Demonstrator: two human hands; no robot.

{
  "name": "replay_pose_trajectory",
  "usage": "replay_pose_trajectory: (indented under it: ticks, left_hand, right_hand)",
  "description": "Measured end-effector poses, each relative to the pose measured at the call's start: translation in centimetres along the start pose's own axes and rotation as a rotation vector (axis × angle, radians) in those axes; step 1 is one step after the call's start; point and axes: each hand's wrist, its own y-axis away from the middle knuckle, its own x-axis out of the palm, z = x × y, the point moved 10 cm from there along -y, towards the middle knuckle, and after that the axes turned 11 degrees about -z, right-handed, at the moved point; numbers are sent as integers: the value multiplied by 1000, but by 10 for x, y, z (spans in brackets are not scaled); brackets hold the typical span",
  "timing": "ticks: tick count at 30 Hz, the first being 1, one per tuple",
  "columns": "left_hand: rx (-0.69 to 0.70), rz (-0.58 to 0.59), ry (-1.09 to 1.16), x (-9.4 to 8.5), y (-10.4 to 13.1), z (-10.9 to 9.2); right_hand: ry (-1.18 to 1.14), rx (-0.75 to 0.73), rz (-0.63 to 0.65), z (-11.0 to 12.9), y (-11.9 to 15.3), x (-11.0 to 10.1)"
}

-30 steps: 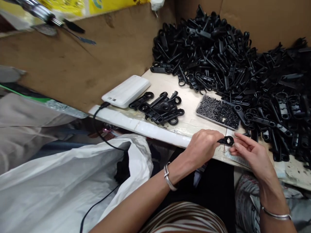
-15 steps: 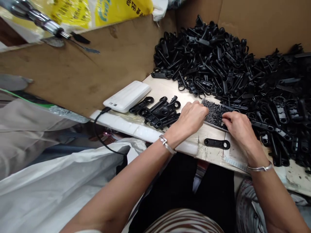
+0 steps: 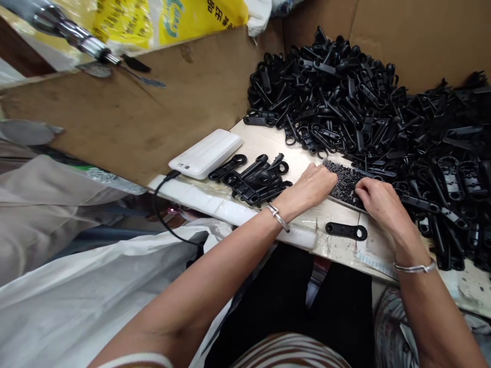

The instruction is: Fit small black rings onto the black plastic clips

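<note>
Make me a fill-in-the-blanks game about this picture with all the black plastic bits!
1. Both hands, left hand and right hand, reach into the tray of tiny black ____.
2. One single black part lies on the table, nearer the person than the ____.
3. The power bank is coloured ____.
4. Each wrist wears a silver ____.

Missing words: screws; tray; white; bracelet

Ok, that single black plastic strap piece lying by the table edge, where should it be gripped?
Grip the single black plastic strap piece across its narrow middle shank, coming from above. It lies flat and alone, long axis left-right, with ring ends too wide to pinch easily. Both hands are busy elsewhere.
</note>
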Motion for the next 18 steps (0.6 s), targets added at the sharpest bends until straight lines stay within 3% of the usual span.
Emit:
replay_pose_trajectory:
  ticks: [5, 9, 15, 18]
  left_hand:
    - [0, -127, 208, -14, 13, 7]
    - [51, -99, 217, -5, 25, -1]
    - [48, -191, 125, -2, 26, -4]
    - [42, -180, 145, -2, 26, -4]
  right_hand:
    - [-230, -40, -116, 1, 25, -25]
    - [-263, -90, -54, 3, 35, -16]
    - [-148, -77, -15, -3, 35, -6]
    - [-113, -71, 5, -3, 36, -8]
